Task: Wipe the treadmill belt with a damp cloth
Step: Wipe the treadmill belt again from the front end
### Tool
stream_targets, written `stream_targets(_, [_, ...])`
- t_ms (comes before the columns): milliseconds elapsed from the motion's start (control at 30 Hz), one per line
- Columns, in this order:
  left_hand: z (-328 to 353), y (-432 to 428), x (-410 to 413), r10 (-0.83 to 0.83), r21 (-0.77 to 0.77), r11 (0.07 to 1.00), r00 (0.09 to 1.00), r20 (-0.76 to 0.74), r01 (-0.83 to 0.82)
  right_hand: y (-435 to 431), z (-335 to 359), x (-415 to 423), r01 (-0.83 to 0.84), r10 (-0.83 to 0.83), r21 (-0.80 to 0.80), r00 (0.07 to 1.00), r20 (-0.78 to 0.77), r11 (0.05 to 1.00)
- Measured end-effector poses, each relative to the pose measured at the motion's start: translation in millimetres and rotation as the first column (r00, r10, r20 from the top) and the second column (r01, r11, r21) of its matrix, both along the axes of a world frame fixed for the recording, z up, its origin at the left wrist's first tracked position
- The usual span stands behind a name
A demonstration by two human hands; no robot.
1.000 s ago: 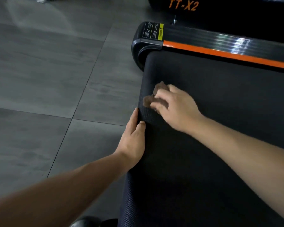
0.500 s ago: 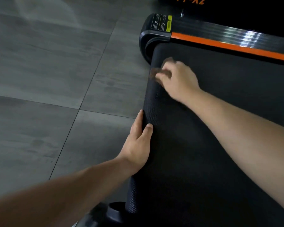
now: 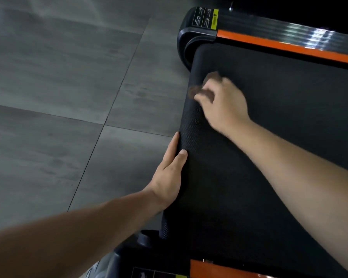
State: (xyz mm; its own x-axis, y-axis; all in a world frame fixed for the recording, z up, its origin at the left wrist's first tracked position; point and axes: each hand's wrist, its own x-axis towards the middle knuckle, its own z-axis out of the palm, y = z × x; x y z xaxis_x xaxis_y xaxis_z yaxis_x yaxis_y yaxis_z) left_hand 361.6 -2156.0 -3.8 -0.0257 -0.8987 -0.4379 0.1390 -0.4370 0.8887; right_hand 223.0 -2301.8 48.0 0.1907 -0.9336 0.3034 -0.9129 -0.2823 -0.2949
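The black textured treadmill belt [image 3: 269,137] fills the right of the view, curving down over its rear roller on the left. My right hand [image 3: 223,103] presses a small brown cloth [image 3: 197,91] onto the belt near the rolled edge; it is blurred by motion and mostly hidden under my fingers. My left hand [image 3: 169,175] lies flat against the belt's rolled end, thumb on top and fingers along the outside, holding nothing.
An orange-striped black side rail [image 3: 289,45] runs along the far side, ending in a black corner cap [image 3: 189,37] with a yellow warning label. A second orange rail [image 3: 219,269] shows at the bottom. Grey floor tiles [image 3: 58,97] lie to the left.
My right hand slid the cloth up along the belt's end toward the corner cap, then back down a little. My left hand stayed on the belt's rolled edge.
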Motion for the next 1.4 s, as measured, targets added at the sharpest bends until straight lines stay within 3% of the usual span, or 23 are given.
stream_targets(133, [-6.3, 1.5, -1.2, 0.039, 0.019, 0.999, 0.995, -0.096, -0.037, 88.6, 2.2, -13.3, -0.297, 0.292, 0.124, 0.955, 0.055, 0.947])
stream_targets(200, [-6.9, 1.7, -2.0, 0.049, 0.02, 0.999, 0.993, -0.108, -0.047, 77.2, 5.5, -23.6, -0.276, 0.274, 0.111, 0.961, 0.034, 0.955])
stream_targets(300, [-8.6, 0.3, -2.7, 0.038, 0.009, 0.999, 0.996, -0.084, -0.038, 39.2, 1.7, -20.3, -0.047, 0.044, 0.049, 0.998, 0.052, 0.998])
stream_targets(367, [-12.0, -0.7, -3.4, 0.029, 0.003, 1.0, 0.997, -0.074, -0.029, 54.6, -3.3, -9.1, 0.009, -0.01, 0.026, 0.999, 0.043, 1.0])
stream_targets(533, [-10.3, -1.2, 4.5, 0.052, 0.045, 0.998, 0.99, -0.133, -0.047, 168.9, 1.3, -21.0, -0.313, 0.303, 0.15, 0.949, 0.088, 0.938])
stream_targets(633, [-7.4, 4.3, 6.0, 0.052, 0.089, 0.995, 0.984, -0.171, -0.037, 148.2, -1.1, -29.8, -0.314, 0.316, 0.104, 0.949, -0.005, 0.944])
stream_targets(767, [-8.8, 5.7, 2.8, 0.084, 0.069, 0.995, 0.988, -0.127, -0.075, 128.6, -4.5, -17.8, -0.074, 0.069, 0.112, 0.996, 0.049, 0.991])
stream_targets(933, [-6.9, 4.5, -2.7, 0.031, 0.048, 0.998, 0.996, -0.082, -0.027, 198.8, -0.2, -31.9, -0.371, 0.361, 0.211, 0.929, 0.086, 0.904])
stream_targets(1000, [-4.5, 4.0, -2.3, 0.018, 0.03, 0.999, 0.999, -0.028, -0.017, 185.7, 1.8, -38.6, -0.377, 0.376, 0.194, 0.925, 0.045, 0.905])
stream_targets(1133, [0.6, 1.9, -1.1, 0.0, 0.011, 1.0, 1.0, 0.021, 0.0, 167.4, -0.1, -31.7, -0.204, 0.197, 0.139, 0.978, 0.065, 0.969])
stream_targets(1200, [4.0, 0.2, -1.5, -0.007, 0.023, 1.0, 1.0, 0.029, 0.006, 188.3, -0.7, -35.2, -0.319, 0.306, 0.197, 0.947, 0.093, 0.927])
stream_targets(1300, [9.2, -7.9, -2.7, -0.012, 0.053, 0.999, 0.998, 0.057, 0.009, 215.7, 3.4, -51.3, -0.533, 0.509, 0.311, 0.846, 0.161, 0.787])
stream_targets(1333, [11.0, -11.4, -4.0, -0.008, 0.057, 0.998, 0.998, 0.067, 0.004, 216.3, 3.1, -56.5, -0.557, 0.545, 0.3, 0.828, 0.131, 0.775])
stream_targets(1400, [15.1, -20.5, -7.9, -0.011, 0.038, 0.999, 0.993, 0.117, 0.007, 197.9, -4.6, -66.3, -0.506, 0.513, 0.191, 0.858, 0.014, 0.841])
